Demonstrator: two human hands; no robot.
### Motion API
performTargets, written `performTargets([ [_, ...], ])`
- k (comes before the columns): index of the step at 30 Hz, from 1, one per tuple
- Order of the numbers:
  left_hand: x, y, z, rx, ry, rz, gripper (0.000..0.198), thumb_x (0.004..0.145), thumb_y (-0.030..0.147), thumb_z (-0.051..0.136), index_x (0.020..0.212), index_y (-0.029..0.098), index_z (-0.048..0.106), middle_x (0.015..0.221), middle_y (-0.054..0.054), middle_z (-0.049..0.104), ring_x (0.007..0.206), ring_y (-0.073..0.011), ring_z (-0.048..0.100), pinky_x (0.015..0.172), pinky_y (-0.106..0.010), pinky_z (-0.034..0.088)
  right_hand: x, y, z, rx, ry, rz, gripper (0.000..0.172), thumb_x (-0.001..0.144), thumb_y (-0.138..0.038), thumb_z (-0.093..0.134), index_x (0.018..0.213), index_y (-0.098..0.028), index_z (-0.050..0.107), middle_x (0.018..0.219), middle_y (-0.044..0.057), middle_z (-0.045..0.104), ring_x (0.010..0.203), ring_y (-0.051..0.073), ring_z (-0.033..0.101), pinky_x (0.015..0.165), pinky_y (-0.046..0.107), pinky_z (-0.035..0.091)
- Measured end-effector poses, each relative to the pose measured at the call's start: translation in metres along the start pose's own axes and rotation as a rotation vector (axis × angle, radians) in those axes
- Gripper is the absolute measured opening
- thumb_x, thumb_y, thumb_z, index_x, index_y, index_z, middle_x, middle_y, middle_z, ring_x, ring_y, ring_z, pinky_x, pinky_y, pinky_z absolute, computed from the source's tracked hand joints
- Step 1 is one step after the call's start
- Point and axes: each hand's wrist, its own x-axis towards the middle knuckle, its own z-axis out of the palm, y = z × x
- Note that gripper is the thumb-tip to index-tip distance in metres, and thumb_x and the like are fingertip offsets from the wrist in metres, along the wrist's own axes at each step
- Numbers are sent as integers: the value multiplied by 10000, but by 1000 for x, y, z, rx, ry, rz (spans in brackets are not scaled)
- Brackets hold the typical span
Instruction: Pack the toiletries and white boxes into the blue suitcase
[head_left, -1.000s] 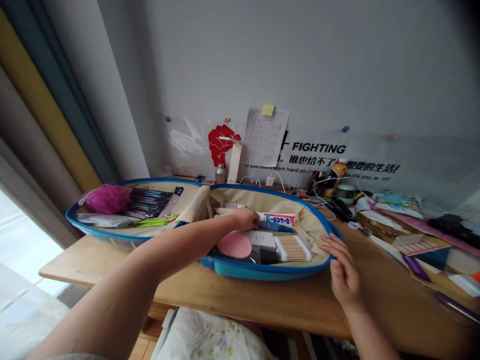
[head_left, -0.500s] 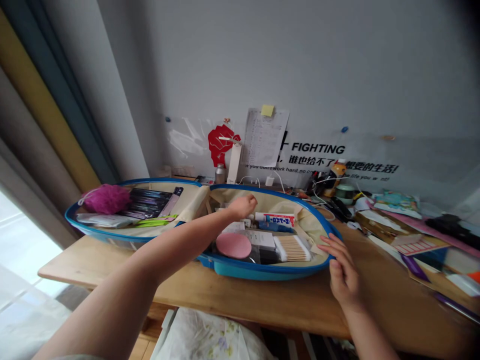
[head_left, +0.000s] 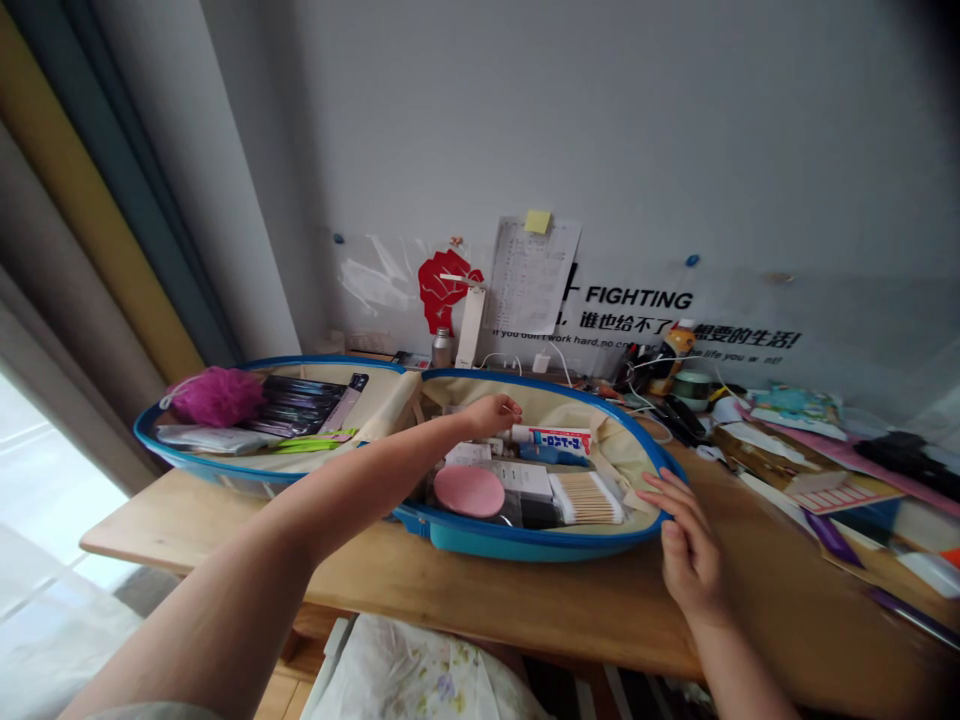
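An oval blue-rimmed suitcase [head_left: 480,545] lies open on the wooden table, its two halves side by side. My left hand [head_left: 495,412] hangs above the right half, fingers curled together; whatever small thing they may pinch is too unclear to name. Under and beside it lie a toothpaste box [head_left: 556,437], a blue packet [head_left: 553,455], a pink oval pad [head_left: 469,491], a white box [head_left: 523,480] and a pack of cotton swabs [head_left: 587,497]. My right hand [head_left: 688,545] rests on the right rim, fingers stretched over it and apart.
In the left half are a purple bath puff [head_left: 221,395], dark packaged sticks [head_left: 304,403], and green strips [head_left: 311,442]. A metal bottle [head_left: 442,348] stands behind the case. Clutter with a jar [head_left: 691,388], papers and a purple pen [head_left: 913,615] covers the table's right side.
My left hand has turned slightly at the wrist and shifted a little right and down, still over the right half. My right hand stays on the rim.
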Motion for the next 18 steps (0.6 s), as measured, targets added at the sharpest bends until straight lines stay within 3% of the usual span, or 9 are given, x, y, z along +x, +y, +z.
performTargets([
  [4, 0, -3, -1, 43, 13, 38, 173, 876, 238, 651, 1029, 158, 663, 956, -19, 717, 874, -120, 653, 828, -235, 537, 1, -2, -1, -7, -8, 26, 348, 1004, -389, 412, 1067, -212, 704, 1181, 130, 703, 1275, 313, 590, 1042, 559, 497],
  [7, -1, -2, 0, 71, 8, 30, 169, 886, 208, 635, 1045, 151, 643, 918, -24, 715, 825, -117, 658, 788, -238, 541, 2, -2, -1, -6, -5, 27, 347, 1005, -388, 412, 1068, -213, 705, 1179, 125, 705, 1279, 310, 589, 1045, 553, 498],
  [14, -5, 2, 4, 120, -29, 6, 160, 982, 221, 533, 1124, 155, 565, 986, -73, 737, 851, -125, 708, 672, -198, 532, 0, -1, -1, 6, -10, 13, 344, 1019, -373, 396, 1099, -217, 692, 1208, 125, 688, 1302, 300, 565, 1052, 552, 478],
  [18, -6, 4, 5, 222, -36, 28, 171, 970, 213, 547, 1128, 156, 581, 1030, -76, 739, 882, -140, 716, 724, -221, 539, 1, -2, -2, 4, -12, 23, 348, 1013, -395, 410, 1081, -219, 703, 1195, 123, 698, 1292, 306, 574, 1047, 545, 487],
])
